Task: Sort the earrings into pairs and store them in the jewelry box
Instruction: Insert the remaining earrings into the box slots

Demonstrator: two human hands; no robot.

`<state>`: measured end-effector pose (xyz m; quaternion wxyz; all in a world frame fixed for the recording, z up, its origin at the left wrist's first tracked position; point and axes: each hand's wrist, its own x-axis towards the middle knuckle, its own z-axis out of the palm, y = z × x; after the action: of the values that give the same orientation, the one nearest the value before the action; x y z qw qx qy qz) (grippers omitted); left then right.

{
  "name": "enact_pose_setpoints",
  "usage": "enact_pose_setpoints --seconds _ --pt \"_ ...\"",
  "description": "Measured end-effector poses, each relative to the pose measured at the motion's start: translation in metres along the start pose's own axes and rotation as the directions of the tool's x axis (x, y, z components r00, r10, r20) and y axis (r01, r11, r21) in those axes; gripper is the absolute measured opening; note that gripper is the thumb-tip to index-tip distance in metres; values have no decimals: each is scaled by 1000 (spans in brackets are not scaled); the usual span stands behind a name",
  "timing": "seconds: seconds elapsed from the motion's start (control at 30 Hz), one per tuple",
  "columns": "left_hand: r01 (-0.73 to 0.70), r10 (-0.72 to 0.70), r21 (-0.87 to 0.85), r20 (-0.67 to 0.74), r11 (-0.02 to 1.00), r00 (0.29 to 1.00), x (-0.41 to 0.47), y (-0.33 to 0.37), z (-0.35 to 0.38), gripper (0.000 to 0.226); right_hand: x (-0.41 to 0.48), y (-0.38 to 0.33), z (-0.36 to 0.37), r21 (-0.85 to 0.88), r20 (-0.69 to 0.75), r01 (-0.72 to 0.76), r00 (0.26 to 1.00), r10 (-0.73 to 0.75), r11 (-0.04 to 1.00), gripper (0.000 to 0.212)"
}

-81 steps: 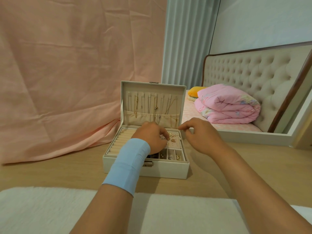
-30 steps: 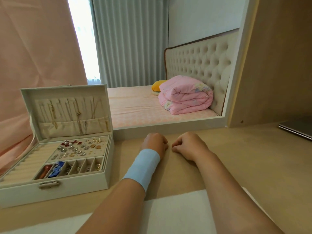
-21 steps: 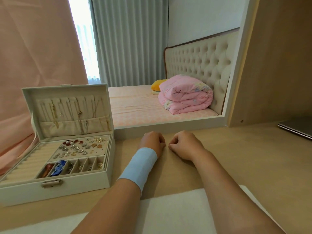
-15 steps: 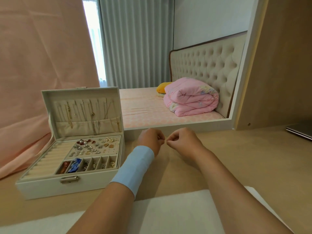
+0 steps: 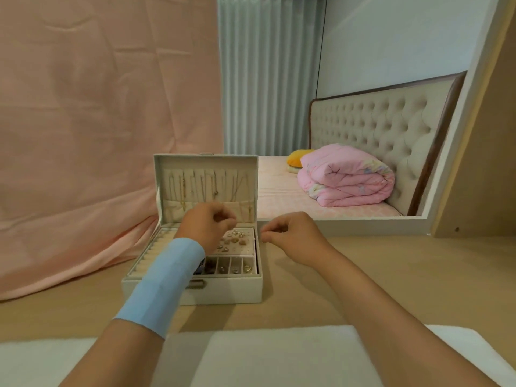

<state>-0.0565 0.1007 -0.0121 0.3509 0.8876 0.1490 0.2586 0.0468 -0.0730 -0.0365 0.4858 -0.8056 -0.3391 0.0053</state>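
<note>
The white jewelry box stands open in the middle of the wooden table, its lid upright with necklaces hanging inside. Several small earrings lie on the pink panel, and more sit in the front compartments. My left hand, with a blue wristband, hovers over the panel's left part, fingers curled together. My right hand is just right of the box's rim, thumb and fingertips pinched. I cannot see anything held in either hand.
A white cloth mat lies along the near table edge. Pink fabric drapes behind and to the left of the box. A mirror behind shows a bed with a pink quilt. A wooden panel rises at right.
Both hands moved left from the bare table to the box. My left hand is now over the earring panel, my right beside the rim. The view swung back onto the box.
</note>
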Motion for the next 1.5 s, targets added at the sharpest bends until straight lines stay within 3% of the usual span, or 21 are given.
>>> enact_pose_setpoints --seconds 0.1,0.3,0.53,0.83,1.0,1.13,1.23,1.5 --pt "24 -27 -106 -31 994 999 -4 -16 -12 10 5 -11 22 -7 6 11 1000 -11 1000 12" --pt "47 -60 -222 -51 974 997 -3 -33 -26 13 0 -11 47 -208 -25 40 999 -46 977 28" --pt "48 -73 -255 -87 966 994 3 -43 -37 13 3 -12 51 -386 -17 114 991 -131 915 5" --pt "59 -60 -254 5 965 998 1 -39 -29 11 9 -12 45 -509 135 231 973 -188 829 10" --pt "43 -32 -280 44 959 999 -1 -33 -26 13 8 -13 40 -408 93 198 980 -175 891 9" --pt "40 -24 -319 52 947 998 -3 -26 -27 16 9 -24 36 -100 -15 151 988 -154 983 19" --pt "51 -27 -360 73 932 997 -4 -19 -26 19 8 -35 33 88 -18 167 986 -166 982 22" --pt "18 38 -335 161 942 986 -6 -16 -26 21 7 -37 27 169 19 163 986 -169 972 7"
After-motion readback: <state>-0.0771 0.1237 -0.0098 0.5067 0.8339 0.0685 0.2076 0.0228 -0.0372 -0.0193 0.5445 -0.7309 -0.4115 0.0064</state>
